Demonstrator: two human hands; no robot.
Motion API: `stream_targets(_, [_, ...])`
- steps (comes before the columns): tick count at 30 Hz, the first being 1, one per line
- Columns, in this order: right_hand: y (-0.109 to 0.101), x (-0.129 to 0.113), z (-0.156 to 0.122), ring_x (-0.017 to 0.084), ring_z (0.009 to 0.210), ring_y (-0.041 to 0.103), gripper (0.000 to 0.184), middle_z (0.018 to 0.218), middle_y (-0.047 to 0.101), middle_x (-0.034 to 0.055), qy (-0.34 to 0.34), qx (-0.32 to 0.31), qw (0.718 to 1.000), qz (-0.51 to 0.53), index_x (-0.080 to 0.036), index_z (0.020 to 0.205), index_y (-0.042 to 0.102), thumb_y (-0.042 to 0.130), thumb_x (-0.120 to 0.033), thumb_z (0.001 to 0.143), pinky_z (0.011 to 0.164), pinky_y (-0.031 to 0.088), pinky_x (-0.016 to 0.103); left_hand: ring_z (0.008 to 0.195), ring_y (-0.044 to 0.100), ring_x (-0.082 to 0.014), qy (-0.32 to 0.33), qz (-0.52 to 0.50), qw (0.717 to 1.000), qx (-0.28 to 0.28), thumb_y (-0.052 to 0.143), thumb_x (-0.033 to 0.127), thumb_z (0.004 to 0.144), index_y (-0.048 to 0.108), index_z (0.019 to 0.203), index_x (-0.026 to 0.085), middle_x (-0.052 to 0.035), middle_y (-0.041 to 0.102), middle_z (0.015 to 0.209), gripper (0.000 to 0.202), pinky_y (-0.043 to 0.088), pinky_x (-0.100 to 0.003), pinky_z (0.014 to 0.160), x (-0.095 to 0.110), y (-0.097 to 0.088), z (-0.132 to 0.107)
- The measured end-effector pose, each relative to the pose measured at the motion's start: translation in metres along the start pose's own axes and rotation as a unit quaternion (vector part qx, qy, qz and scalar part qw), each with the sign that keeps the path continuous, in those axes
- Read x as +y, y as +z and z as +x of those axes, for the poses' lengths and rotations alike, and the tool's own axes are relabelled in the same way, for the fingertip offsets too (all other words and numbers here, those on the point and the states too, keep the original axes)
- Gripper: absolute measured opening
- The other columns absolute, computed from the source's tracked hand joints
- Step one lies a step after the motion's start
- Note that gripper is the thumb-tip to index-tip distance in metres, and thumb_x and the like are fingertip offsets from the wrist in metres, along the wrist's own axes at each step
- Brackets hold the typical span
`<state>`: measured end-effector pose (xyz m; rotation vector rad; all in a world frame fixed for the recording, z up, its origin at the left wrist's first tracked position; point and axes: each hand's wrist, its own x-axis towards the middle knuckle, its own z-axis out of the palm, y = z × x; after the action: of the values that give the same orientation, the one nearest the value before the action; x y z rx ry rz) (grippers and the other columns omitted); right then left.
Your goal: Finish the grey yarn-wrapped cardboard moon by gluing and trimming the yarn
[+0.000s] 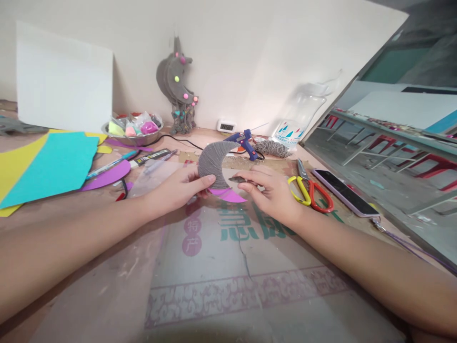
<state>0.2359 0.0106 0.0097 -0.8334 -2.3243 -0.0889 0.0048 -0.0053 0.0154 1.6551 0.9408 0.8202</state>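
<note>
My left hand [194, 183] grips a crescent moon [210, 164] by its lower left edge, the thumb on its front. Grey yarn is wound over most of it; its lower tip [230, 194] shows bare purple. My right hand [266, 190] pinches a small, dark grey flat piece [237, 179] between thumb and fingers, close to the moon's inner curve; it may be a bundle of yarn, but I cannot tell. A thin grey strand [244, 257] lies on the clear sheet below my hands.
A blue glue gun [246, 141], a grey yarn ball [273, 148], scissors [310, 190] and a phone [346, 193] lie beyond and to the right. Coloured sheets [53, 166], pens [110, 164] and a metal bowl [134, 138] sit left. A finished-looking moon ornament [176, 85] hangs behind.
</note>
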Motion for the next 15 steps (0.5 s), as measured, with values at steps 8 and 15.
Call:
stream_targets(8, [-0.0006, -0.001, 0.0002, 0.014, 0.067, 0.05, 0.023, 0.069, 0.056, 0.0022, -0.02, -0.029, 0.999, -0.022, -0.019, 0.1, 0.065, 0.052, -0.033, 0.087, 0.065, 0.038, 0.027, 0.054, 0.044, -0.0083, -0.007, -0.005, 1.0, 0.003, 0.048, 0.044, 0.084, 0.053, 0.071, 0.015, 0.0015, 0.051, 0.065, 0.032, 0.036, -0.019, 0.046, -0.0024, 0.0006, -0.0002])
stream_targets(15, [-0.0002, -0.0024, 0.0006, 0.014, 0.067, 0.05, 0.023, 0.071, 0.058, 0.0028, -0.021, -0.036, 0.999, -0.021, -0.019, 0.099, 0.065, 0.051, -0.033, 0.088, 0.065, 0.038, 0.027, 0.052, 0.043, -0.0082, -0.007, -0.015, 1.0, -0.01, 0.049, 0.043, 0.083, 0.052, 0.072, 0.016, 0.0019, 0.048, 0.064, 0.03, 0.037, -0.02, 0.047, -0.0013, 0.0008, -0.0004])
